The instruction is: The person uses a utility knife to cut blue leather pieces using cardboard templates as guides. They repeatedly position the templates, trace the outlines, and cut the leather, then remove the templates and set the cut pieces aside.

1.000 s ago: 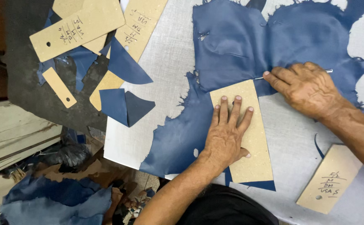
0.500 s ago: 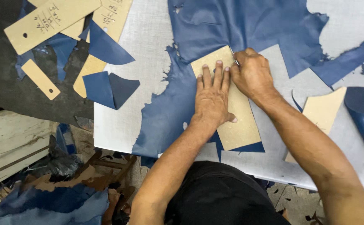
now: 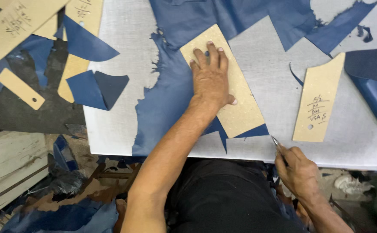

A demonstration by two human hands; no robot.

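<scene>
My left hand (image 3: 211, 77) lies flat, fingers spread, on a tan cardboard pattern (image 3: 240, 105) that rests on a sheet of blue leather (image 3: 167, 99) on the grey cutting board (image 3: 119, 56). My right hand (image 3: 298, 170) is at the board's near edge, closed around a thin metal knife (image 3: 276, 143) whose tip points at the pattern's near right corner. A strip of blue leather shows along the pattern's near edge.
A second tan pattern (image 3: 320, 99) with handwriting lies to the right, beside a blue leather piece (image 3: 376, 86). More patterns (image 3: 18, 21) and blue offcuts (image 3: 95, 86) lie at the left. Leather scraps (image 3: 54, 211) litter the floor below.
My right hand has travelled from the pattern's far end, down its right side, to the near edge of the board. The left hand stayed pressed on the pattern.
</scene>
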